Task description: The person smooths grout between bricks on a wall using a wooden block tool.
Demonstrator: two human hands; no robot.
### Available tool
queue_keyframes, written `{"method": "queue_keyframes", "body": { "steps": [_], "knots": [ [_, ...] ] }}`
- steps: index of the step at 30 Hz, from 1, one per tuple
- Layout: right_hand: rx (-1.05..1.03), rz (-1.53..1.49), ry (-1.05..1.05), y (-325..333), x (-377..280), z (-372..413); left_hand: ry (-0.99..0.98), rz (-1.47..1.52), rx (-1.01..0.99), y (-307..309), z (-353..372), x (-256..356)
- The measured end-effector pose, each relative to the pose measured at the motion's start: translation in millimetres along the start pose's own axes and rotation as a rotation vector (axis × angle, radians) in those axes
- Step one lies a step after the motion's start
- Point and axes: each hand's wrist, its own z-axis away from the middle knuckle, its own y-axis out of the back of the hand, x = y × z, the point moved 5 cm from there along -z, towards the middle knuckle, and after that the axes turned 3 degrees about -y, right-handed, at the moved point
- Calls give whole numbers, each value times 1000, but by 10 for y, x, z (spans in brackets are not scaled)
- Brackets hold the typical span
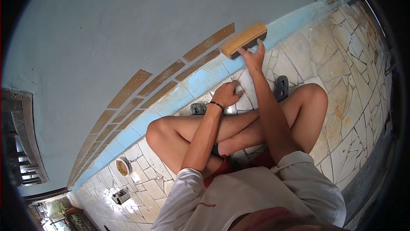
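My right hand [255, 58] grips a yellow brick-shaped block [243, 38] with a dark lower side, thumb and fingers spread along its near edge. The block lies against the grey wall [128, 26], in line with the rows of brown brick shapes [209, 42] and just above the light blue strip [205, 79] at the wall's foot. My left hand [228, 94] is low beside that strip, over the stone floor, fingers bent and apart, with nothing visible in them. A dark beaded bracelet circles the left wrist.
My crossed legs rest on the irregular stone paving [341, 77]. Grey sandals [281, 88] lie by my shins. Further left on the floor stand a white tub [122, 167] with brown contents and a small black-and-white object [121, 197]. A wooden window frame [29, 124] is set in the wall.
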Motion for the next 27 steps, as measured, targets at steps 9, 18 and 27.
{"method": "queue_keyframes", "body": {
  "steps": [9,18,27],
  "knots": [
    [-118,-2,29,-37,126,-62,-7,0,-11,-3,6,9],
    [-82,12,12,-73,183,-64,-27,-6,22,-11,16,-17],
    [-87,-70,-69,-93,160,-53,-4,-8,-2,-38,-2,-24]
  ]
}}
